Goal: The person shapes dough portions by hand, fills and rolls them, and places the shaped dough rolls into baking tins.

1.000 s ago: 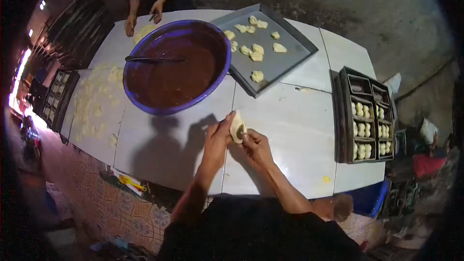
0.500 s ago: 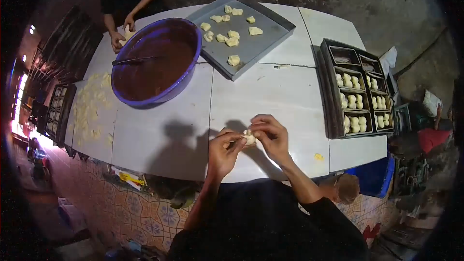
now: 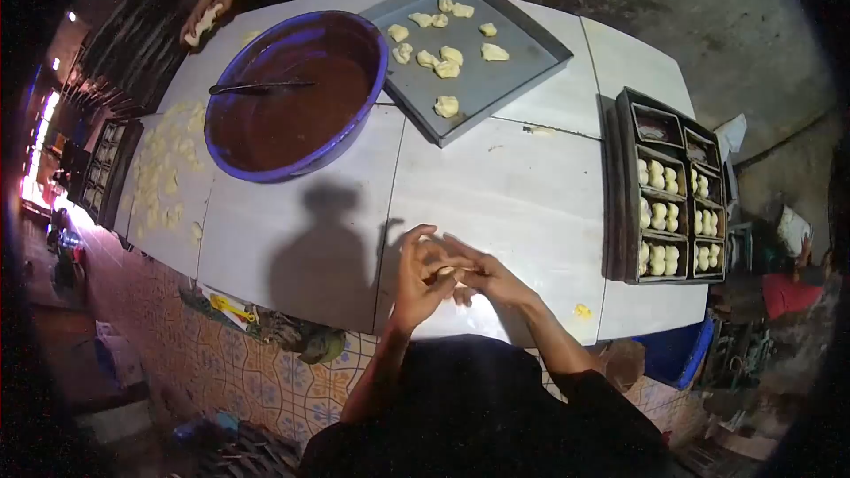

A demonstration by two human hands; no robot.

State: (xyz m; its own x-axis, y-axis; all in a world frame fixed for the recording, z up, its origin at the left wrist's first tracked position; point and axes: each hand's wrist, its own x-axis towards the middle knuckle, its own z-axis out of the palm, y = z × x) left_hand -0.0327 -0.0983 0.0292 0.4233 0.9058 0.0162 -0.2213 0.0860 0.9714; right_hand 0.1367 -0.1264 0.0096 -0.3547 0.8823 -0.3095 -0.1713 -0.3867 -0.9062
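Observation:
Close to the table's near edge, my left hand (image 3: 420, 281) and my right hand (image 3: 492, 280) meet around a small piece of dough (image 3: 445, 272). Only a sliver of the dough shows; fingers cover most of it. Both hands pinch it, the right fingers lying across toward the left palm. Beyond them, a grey metal tray (image 3: 522, 80) bears several lumps of dough (image 3: 446, 106). To the right, a dark set of joined loaf tins (image 3: 630, 186) holds rows of rounded dough balls (image 3: 659, 217); its far compartments contain no dough balls.
A purple basin (image 3: 341, 143) of brown filling with a long utensil (image 3: 261, 87) stands at left. Scattered dough bits (image 3: 168, 164) cover the table's left side, near more tins (image 3: 106, 168). A co-worker's hands (image 3: 205, 22) hold dough at the far left. A blue bin (image 3: 677, 352) sits below right.
My hands have closed further around the dough, hiding more of it. The camera view has shifted, and the co-worker's dough looks longer and farther from the basin.

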